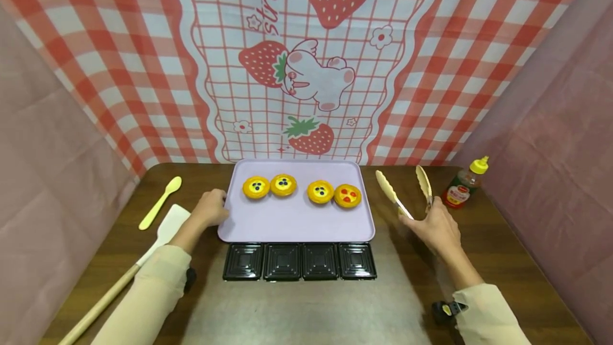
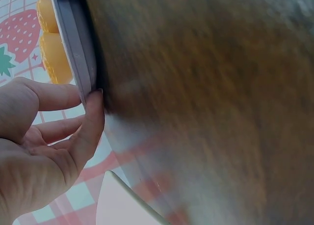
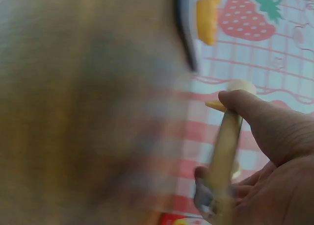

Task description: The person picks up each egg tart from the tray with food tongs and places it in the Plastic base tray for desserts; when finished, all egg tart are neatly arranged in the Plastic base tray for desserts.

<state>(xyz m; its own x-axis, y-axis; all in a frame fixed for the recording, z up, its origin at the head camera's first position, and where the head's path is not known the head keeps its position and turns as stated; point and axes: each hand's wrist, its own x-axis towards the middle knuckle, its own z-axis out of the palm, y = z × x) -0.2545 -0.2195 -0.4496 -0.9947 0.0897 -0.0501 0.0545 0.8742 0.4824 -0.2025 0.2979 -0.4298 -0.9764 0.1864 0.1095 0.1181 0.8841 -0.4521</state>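
My left hand (image 1: 213, 207) is at the left side of a lilac tray (image 1: 297, 222); in the left wrist view its thumb and a finger pinch the tray's rim (image 2: 81, 53). Lying on the tray are several egg tarts: two with dark blue berries at the left, and at the right another berry tart (image 1: 320, 192) beside one with red pieces (image 1: 347, 196). To the right of the tray, my right hand (image 1: 437, 226) holds a pair of tongs (image 1: 390, 189) with pale scalloped tips. The tongs' arms are spread apart, tips pointing toward the patterned cloth.
Several black square containers (image 1: 282, 261) line up along the tray's near edge. A yellow spoon (image 1: 160, 203) and a white spatula (image 1: 170, 223) with a wooden handle lie at the left. A sauce bottle (image 1: 464, 185) with a yellow cap stands at the right, beyond the tongs.
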